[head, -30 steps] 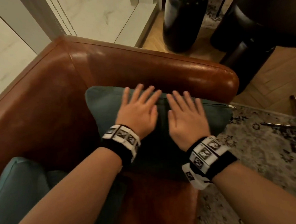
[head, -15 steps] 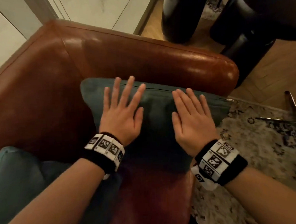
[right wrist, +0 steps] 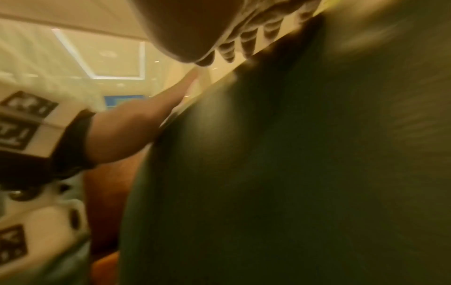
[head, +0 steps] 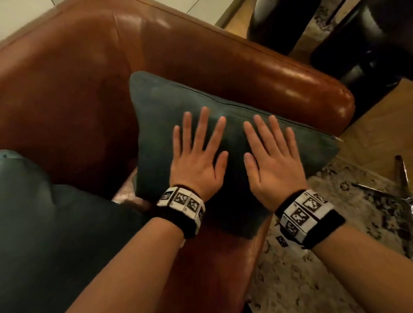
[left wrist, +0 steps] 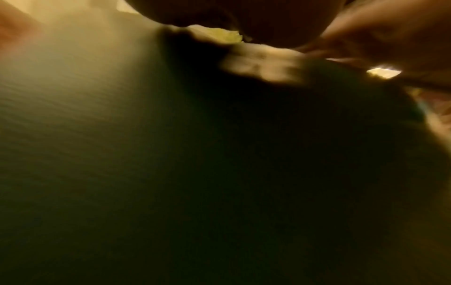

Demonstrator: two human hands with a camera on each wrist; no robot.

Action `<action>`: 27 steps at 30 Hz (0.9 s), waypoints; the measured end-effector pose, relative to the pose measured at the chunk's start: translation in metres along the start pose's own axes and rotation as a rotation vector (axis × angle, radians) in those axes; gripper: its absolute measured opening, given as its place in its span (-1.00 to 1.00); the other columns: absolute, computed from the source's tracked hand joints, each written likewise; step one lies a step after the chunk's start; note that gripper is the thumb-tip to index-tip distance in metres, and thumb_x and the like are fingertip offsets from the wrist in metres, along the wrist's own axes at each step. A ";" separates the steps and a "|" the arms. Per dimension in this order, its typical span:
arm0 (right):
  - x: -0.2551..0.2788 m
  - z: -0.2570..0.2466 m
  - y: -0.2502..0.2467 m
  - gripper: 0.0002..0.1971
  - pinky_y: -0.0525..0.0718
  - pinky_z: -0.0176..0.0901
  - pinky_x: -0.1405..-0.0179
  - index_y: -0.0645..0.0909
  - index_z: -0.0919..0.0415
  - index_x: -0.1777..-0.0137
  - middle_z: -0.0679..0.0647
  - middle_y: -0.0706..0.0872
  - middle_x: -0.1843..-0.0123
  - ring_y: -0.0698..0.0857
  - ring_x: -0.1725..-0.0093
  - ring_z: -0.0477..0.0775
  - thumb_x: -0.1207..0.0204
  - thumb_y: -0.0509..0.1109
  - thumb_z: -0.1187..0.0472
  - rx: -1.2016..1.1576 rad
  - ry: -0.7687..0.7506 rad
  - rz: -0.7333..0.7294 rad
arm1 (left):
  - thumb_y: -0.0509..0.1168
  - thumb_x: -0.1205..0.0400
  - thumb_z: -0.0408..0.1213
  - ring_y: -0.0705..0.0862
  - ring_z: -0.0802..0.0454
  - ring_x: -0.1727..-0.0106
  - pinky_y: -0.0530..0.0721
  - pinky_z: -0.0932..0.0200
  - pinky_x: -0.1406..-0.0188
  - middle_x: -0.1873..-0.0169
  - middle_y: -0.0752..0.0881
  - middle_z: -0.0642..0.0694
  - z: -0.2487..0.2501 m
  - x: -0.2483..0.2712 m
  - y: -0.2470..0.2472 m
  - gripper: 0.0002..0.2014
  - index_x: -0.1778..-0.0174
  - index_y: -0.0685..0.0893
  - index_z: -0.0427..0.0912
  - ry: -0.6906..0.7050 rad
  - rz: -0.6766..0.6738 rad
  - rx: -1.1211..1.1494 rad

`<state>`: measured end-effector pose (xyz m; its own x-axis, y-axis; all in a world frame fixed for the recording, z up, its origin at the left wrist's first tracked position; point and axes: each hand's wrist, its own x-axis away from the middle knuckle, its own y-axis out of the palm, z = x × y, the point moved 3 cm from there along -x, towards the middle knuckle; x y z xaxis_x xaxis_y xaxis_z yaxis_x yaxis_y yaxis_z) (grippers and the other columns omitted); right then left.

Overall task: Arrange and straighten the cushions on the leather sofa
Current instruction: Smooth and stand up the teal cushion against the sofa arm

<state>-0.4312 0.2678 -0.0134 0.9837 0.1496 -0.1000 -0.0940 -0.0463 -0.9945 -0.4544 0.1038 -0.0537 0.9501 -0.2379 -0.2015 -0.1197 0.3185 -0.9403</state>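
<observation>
My head camera looked steeply down; both wrist cameras sat nearly against the same green cushion (head: 165, 115).

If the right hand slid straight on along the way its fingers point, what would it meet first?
Likely the zipped top seam of the dark green cushion that the right hand lies flat on, then the brown leather armrest behind it. How close cushion and armrest sit is unclear.

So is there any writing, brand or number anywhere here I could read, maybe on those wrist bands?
No readable text in any view.
Left wristband: black-and-white square code patterns, no words.
Right wristband: the same patterns; tiny marks beside them too small to read.
Dark green cushion: no label shows.
</observation>
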 end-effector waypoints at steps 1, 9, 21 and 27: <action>-0.003 -0.008 0.006 -0.40 -0.16 0.16 -0.70 -0.01 -0.01 -0.73 -0.04 -0.01 -0.76 -0.12 -0.74 0.03 -0.71 -0.07 -0.10 0.026 -0.053 -0.015 | -0.06 -0.72 0.08 -0.30 -0.15 -0.71 -0.32 -0.19 -0.66 -0.72 -0.22 -0.05 0.010 0.000 0.009 -0.35 -0.70 -0.19 0.13 0.037 -0.022 -0.010; 0.004 0.032 0.011 -0.40 -0.12 0.23 -0.69 0.03 0.03 -0.73 0.05 0.09 -0.76 -0.04 -0.74 0.12 -0.73 -0.12 -0.14 0.070 0.094 0.074 | -0.12 -0.75 0.06 -0.26 -0.13 -0.72 -0.20 -0.27 -0.67 -0.73 -0.18 0.03 -0.070 0.015 0.007 -0.42 -0.71 -0.13 0.20 -0.009 -0.080 -0.109; 0.045 -0.058 0.115 -0.29 -0.33 0.22 -0.66 -0.06 0.10 -0.74 0.14 -0.13 -0.76 -0.20 -0.73 0.20 -0.67 0.15 0.00 0.381 -0.701 -0.130 | -0.14 -0.77 -0.02 -0.26 -0.10 -0.73 -0.17 -0.14 -0.70 -0.72 -0.21 0.12 -0.090 0.010 -0.018 -0.45 -0.69 -0.16 0.25 0.042 -0.167 -0.049; 0.099 -0.034 0.131 -0.27 -0.60 0.18 -0.54 0.00 0.14 -0.73 0.14 -0.10 -0.74 -0.28 -0.67 0.20 -0.53 0.04 0.14 0.532 -0.946 -0.495 | -0.06 -0.74 0.06 -0.29 -0.20 -0.72 -0.16 -0.27 -0.68 -0.72 -0.24 -0.03 -0.076 0.027 -0.021 -0.36 -0.70 -0.21 0.17 0.006 -0.075 -0.032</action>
<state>-0.3411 0.2427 -0.1527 0.4488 0.7143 0.5369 -0.0073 0.6037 -0.7971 -0.4480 0.0215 -0.0606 0.9550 -0.2658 -0.1313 -0.0571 0.2696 -0.9613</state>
